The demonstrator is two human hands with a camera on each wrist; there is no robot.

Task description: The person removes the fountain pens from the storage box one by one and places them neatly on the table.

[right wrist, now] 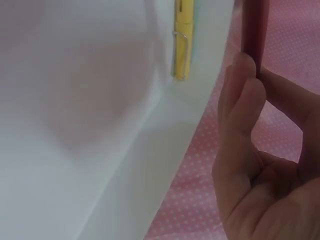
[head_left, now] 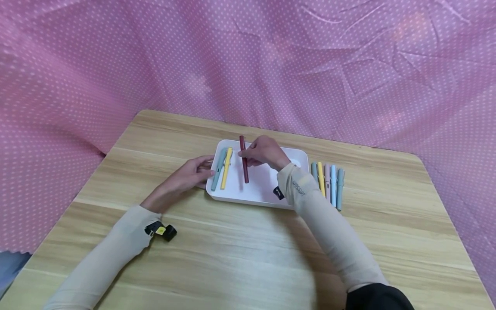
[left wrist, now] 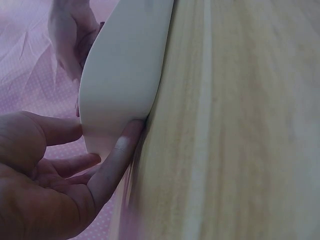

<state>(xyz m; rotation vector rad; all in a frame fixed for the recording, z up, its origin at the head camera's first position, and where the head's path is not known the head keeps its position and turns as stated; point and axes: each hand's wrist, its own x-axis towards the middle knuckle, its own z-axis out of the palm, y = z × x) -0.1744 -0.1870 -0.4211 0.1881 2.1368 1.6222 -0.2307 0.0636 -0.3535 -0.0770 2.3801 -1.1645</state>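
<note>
A dark red pen (head_left: 245,170) is pinched between the thumb and fingers of my right hand (head_left: 267,151), held tilted above the white tray (head_left: 259,196). At the tray's left end, a teal pen (head_left: 218,171) and a yellow pen (head_left: 226,170) lie side by side. My left hand (head_left: 190,174) touches the outside of that end with its fingers extended. In the left wrist view, fingertips (left wrist: 131,131) rest against the tray wall (left wrist: 122,75). The right wrist view shows the red pen (right wrist: 254,35) in my fingers and the yellow pen (right wrist: 184,42) beyond.
Right of the tray, several pens lie in a row on the wooden table (head_left: 240,249), among them a light blue pen (head_left: 333,183) and a mauve pen (head_left: 327,181). My right forearm partly covers the tray's right side. A pink dotted cloth (head_left: 248,64) hangs behind the table.
</note>
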